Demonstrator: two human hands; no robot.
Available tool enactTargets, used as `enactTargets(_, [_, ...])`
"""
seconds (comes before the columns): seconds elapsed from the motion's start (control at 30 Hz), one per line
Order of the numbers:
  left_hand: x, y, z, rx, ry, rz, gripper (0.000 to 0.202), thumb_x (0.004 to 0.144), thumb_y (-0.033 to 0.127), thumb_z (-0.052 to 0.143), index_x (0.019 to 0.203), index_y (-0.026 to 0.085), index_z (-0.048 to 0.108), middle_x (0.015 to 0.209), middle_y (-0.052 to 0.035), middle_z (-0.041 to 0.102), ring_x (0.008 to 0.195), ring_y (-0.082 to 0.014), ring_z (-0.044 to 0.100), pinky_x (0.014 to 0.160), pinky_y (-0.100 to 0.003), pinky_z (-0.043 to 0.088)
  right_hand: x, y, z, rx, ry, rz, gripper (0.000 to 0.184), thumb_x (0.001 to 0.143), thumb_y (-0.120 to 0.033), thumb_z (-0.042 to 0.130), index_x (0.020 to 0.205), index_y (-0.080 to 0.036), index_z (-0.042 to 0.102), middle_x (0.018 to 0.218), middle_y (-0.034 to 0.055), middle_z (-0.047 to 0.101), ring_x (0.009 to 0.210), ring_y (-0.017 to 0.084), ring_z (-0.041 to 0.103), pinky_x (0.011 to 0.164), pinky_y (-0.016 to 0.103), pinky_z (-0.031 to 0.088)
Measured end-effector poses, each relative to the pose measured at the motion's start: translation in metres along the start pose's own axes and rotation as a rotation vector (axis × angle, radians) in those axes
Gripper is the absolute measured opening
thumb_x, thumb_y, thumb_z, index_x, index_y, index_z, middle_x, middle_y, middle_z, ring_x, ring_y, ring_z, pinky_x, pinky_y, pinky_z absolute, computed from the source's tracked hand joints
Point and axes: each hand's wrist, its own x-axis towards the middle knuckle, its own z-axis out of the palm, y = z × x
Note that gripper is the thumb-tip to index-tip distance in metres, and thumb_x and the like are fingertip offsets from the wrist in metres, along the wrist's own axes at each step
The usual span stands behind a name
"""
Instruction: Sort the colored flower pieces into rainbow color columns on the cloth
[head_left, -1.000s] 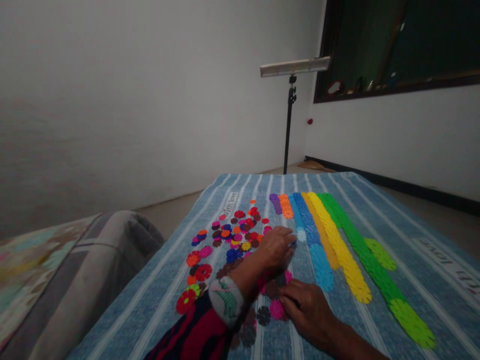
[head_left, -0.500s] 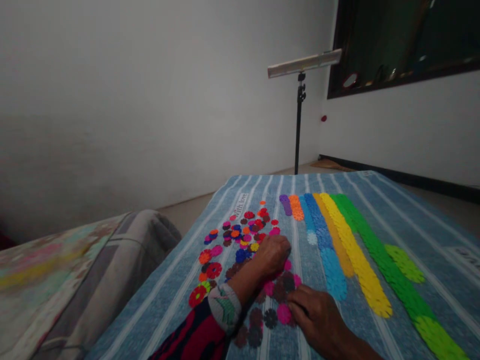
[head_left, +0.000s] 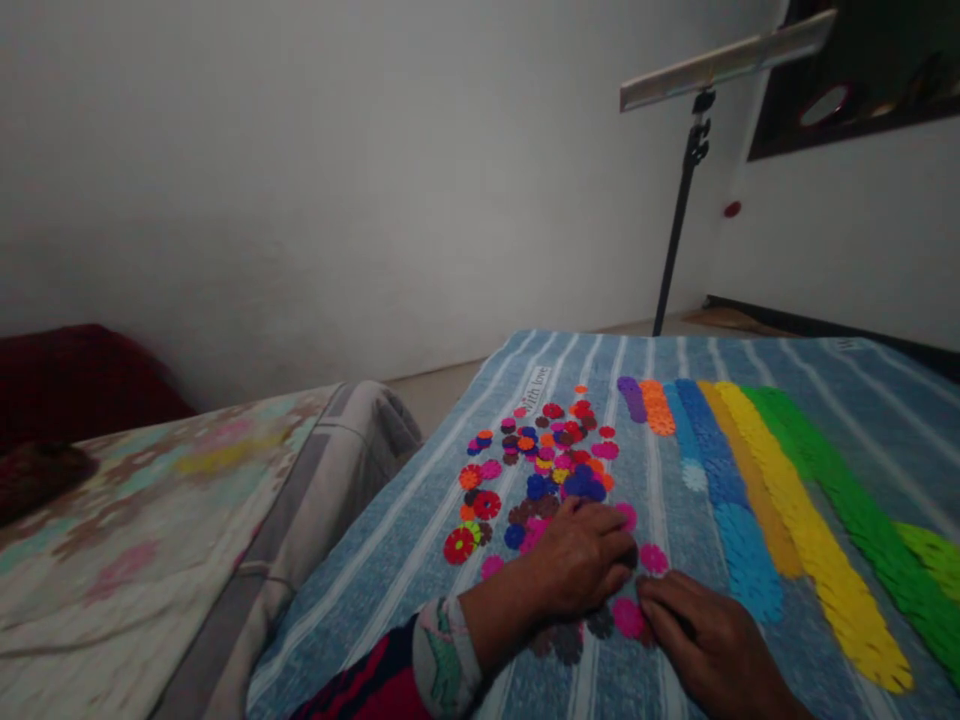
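My left hand, in a patterned sleeve, reaches over the near part of a loose spread of flower-shaped plastic discs. Its fingers are curled down, and whatever they grip is hidden. Close on its right, my right hand is closed with thumb and fingers together beside a pink disc. I cannot make out what is between those fingers. Another pink disc lies just beyond the right hand. Dark grey discs lie partly under my left forearm. Farther off are dark blue discs and red discs.
Overlapping disc rows run along the striped blue cloth on the right: yellow, green, light blue, orange and purple. A flowered cloth-covered surface stands at left. Behind is a lamp stand.
The view has turned left, shifting the scene rightward. My left hand has come nearer across the discs toward my right hand, uncovering dark blue discs. My right hand stays beside the pink disc.
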Motion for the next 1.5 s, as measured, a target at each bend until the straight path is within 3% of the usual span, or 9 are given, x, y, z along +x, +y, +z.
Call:
enactTargets(0.3, [-0.005, -0.024, 0.005, -0.001, 0.046, -0.186, 0.023, 0.091, 0.018, 0.043, 0.106, 0.02, 0.06, 0.118, -0.0083, 0.064, 0.113, -0.022, 0.056, 0.1, -0.041, 0.039, -0.005, 0.011, 0.0, -0.011, -0.005, -0.054, 0.024, 0.096, -0.026, 0.046, 0.091, -0.026, 0.07, 0.08, 0.0029, 0.073, 0.068, 0.014, 0.071, 0.063, 0.019, 0.056])
enactTargets(0.53, [-0.007, -0.038, 0.002, 0.008, 0.06, -0.256, 0.022, 0.089, 0.018, 0.044, 0.1, 0.018, 0.063, 0.11, -0.0111, 0.065, 0.107, -0.0219, 0.058, 0.097, -0.038, 0.044, -0.005, 0.012, -0.001, 0.01, 0.032, -0.054, 0.024, 0.093, -0.029, 0.05, 0.09, -0.028, 0.073, 0.082, 0.0026, 0.076, 0.069, 0.016, 0.073, 0.06, 0.02, 0.058])
enactTargets(0.77, [-0.013, -0.054, 0.0, -0.021, 0.148, -0.354, 0.02, 0.09, 0.022, 0.045, 0.093, 0.017, 0.065, 0.101, -0.0113, 0.066, 0.098, -0.0214, 0.06, 0.09, -0.034, 0.048, -0.001, 0.005, -0.004, 0.004, 0.113, -0.097, 0.022, 0.093, -0.028, 0.05, 0.087, -0.025, 0.071, 0.075, 0.0016, 0.074, 0.062, 0.014, 0.072, 0.057, 0.018, 0.057])
enactTargets(0.9, [-0.016, -0.059, -0.005, 0.006, 0.131, -0.469, 0.018, 0.088, 0.021, 0.048, 0.09, 0.016, 0.064, 0.098, -0.0105, 0.066, 0.093, -0.0211, 0.06, 0.087, -0.033, 0.048, 0.0, 0.0, -0.004, 0.011, 0.149, -0.118, 0.02, 0.092, -0.026, 0.051, 0.087, -0.025, 0.07, 0.073, 0.0006, 0.073, 0.061, 0.013, 0.071, 0.057, 0.017, 0.056])
enactTargets(1.03, [-0.02, -0.07, -0.01, 0.015, 0.142, -0.589, 0.021, 0.089, 0.018, 0.044, 0.092, 0.016, 0.065, 0.102, -0.011, 0.067, 0.098, -0.0216, 0.061, 0.089, -0.033, 0.048, -0.002, -0.002, -0.004, 0.029, 0.153, -0.051, 0.021, 0.093, -0.029, 0.05, 0.087, -0.024, 0.071, 0.074, 0.001, 0.072, 0.062, 0.013, 0.071, 0.058, 0.019, 0.056])
enactTargets(1.23, [-0.029, -0.088, -0.017, -0.008, 0.201, -0.729, 0.026, 0.087, 0.014, 0.045, 0.098, 0.017, 0.068, 0.107, -0.0106, 0.069, 0.107, -0.0225, 0.06, 0.094, -0.032, 0.046, -0.003, -0.006, -0.007, 0.031, 0.047, 0.069, 0.028, 0.094, -0.029, 0.046, 0.084, -0.024, 0.071, 0.077, 0.0028, 0.072, 0.067, 0.016, 0.07, 0.059, 0.023, 0.053])
enactTargets(1.37, [-0.03, -0.092, -0.018, -0.046, 0.265, -0.723, 0.026, 0.086, 0.016, 0.048, 0.099, 0.019, 0.071, 0.107, -0.0084, 0.07, 0.106, -0.0221, 0.06, 0.094, -0.033, 0.046, -0.001, -0.008, -0.011, 0.027, 0.042, 0.08, 0.027, 0.094, -0.028, 0.046, 0.085, -0.023, 0.071, 0.079, 0.0034, 0.071, 0.07, 0.016, 0.069, 0.06, 0.023, 0.052])
enactTargets(1.5, [-0.03, -0.09, -0.02, -0.217, 0.284, -0.506, 0.019, 0.082, 0.027, 0.061, 0.094, 0.018, 0.073, 0.102, -0.0076, 0.07, 0.101, -0.0226, 0.062, 0.096, -0.037, 0.046, 0.0, -0.009, -0.013, 0.046, 0.061, 0.073, 0.026, 0.094, -0.026, 0.046, 0.085, -0.022, 0.071, 0.076, 0.0022, 0.071, 0.067, 0.015, 0.068, 0.06, 0.024, 0.052])
